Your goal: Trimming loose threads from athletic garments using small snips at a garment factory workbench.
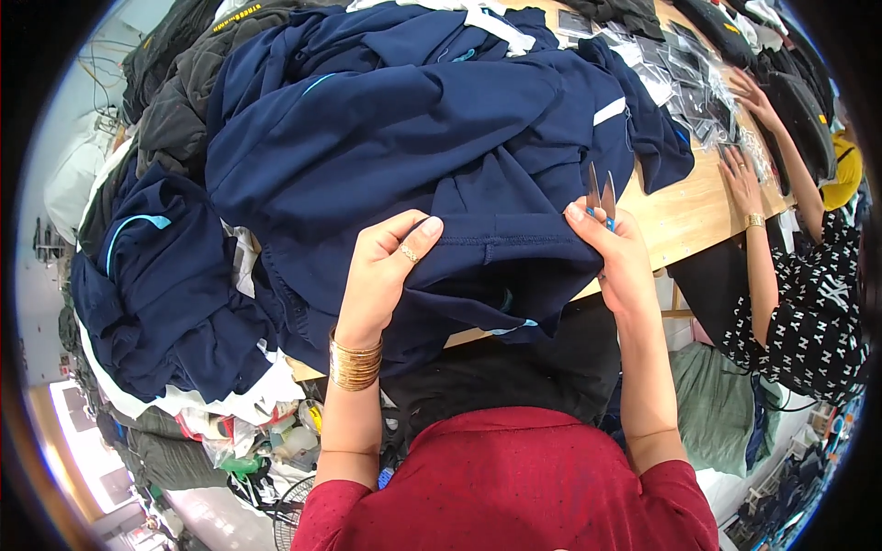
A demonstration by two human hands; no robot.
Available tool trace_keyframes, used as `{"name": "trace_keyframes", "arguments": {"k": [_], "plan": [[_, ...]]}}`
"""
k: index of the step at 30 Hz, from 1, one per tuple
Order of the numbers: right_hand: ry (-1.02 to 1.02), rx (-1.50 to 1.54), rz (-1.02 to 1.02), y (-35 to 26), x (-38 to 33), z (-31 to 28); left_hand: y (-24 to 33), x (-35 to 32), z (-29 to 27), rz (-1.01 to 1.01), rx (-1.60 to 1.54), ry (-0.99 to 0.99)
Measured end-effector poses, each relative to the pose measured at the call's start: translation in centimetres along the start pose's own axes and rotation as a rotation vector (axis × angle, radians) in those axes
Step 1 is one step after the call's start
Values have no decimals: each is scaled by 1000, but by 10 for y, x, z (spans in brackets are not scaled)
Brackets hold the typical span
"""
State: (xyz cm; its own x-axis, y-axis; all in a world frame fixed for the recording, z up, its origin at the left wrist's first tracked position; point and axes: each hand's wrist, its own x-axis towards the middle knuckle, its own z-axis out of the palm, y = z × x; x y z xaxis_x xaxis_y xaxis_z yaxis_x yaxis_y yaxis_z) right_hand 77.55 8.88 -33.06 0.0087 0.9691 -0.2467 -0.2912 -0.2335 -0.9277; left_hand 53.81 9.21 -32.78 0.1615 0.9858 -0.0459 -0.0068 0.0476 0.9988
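Observation:
A navy garment [501, 241] is stretched between my two hands over the near edge of the table, its seamed hem pulled nearly straight and its opening hanging below. My left hand [390, 266] is closed on one end of the hem, thumb on top. The other end is pinched by my right hand [627, 257]. That same hand also keeps a small pair of scissors [602, 195] in its grip, the blades pointing up and apart, with a bit of blue handle showing. Light blue trim [514, 327] shows on the garment's lower edge.
More navy garments [367, 138] are heaped on the wooden table [675, 220], with others [175, 285] at the left. Small clear packets [684, 87] lie at the far right. Beside them, another person's hands [749, 179] rest on the table. Grey-green cloth [707, 404] lies below.

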Motion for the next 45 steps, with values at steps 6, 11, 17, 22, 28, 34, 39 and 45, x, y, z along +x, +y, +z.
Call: {"name": "trace_keyframes", "arguments": {"k": [6,11,17,22,28,34,39,45], "plan": [[-43,-22,3,2,-1,-2,-2,-1,2,-13,-16,1],[-55,-34,20,1,-1,-4,-1,0,2,-10,-58,7],[-86,-66,-96,-3,-5,3,-4,5,3,-41,-127,-90],[-91,-88,-117,-9,-8,0,0,5,5,-67,-98,-155],[-134,-528,-484,-20,30,-30,-8,-2,26,66,350,-150],[101,-498,-366,-40,120,-38,-33,-3,37,233,702,-179],[43,-640,-581,-11,182,-33,-11,0,39,157,403,-106],[-509,-834,-1116,-10,54,61,-6,-5,16,25,-493,21]]}}
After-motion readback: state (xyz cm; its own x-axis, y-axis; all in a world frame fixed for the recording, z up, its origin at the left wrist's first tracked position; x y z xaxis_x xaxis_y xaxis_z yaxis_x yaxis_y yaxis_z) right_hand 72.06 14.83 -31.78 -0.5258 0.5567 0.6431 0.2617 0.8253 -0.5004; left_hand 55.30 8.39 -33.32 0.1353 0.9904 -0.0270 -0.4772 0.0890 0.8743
